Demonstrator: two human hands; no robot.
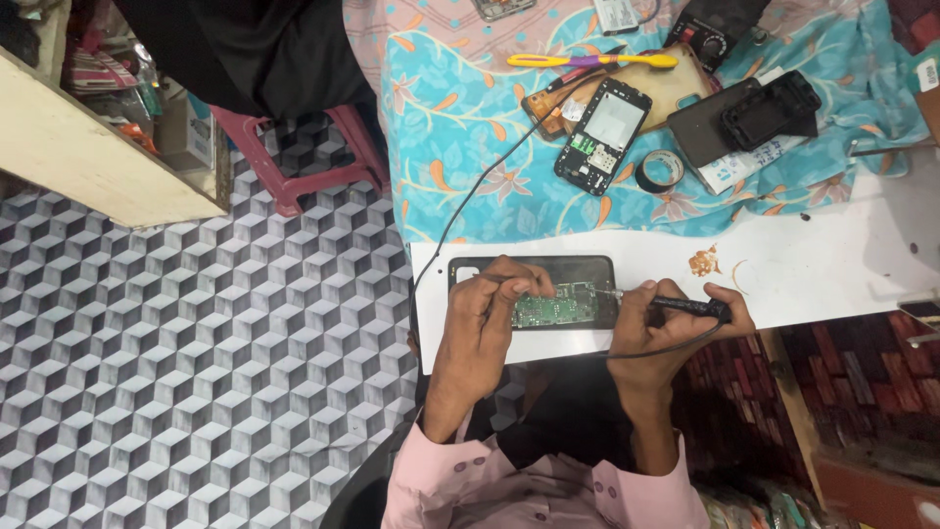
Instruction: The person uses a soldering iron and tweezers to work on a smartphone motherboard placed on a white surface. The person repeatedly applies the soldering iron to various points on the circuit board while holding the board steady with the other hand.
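Observation:
An opened black phone [578, 269] lies on the white table top [832, 269], its green circuit board [554, 310] exposed. My left hand [490, 309] rests on the phone's left part, fingers curled by the board, pinching something thin that I cannot make out. My right hand [666, 318] grips a black soldering iron [685, 306] like a pen, its metal tip touching the board's right end. The iron's black cord [470, 201] runs up across the cloth and loops under my right hand.
On the turquoise flowered cloth [460, 98] lie another opened phone [602, 135], a tape roll [659, 170], a yellow-purple toothbrush [587, 61], a wooden board [676, 88] and black phone parts [754, 113]. A pink stool [294, 176] and wooden shelf [88, 157] stand at left.

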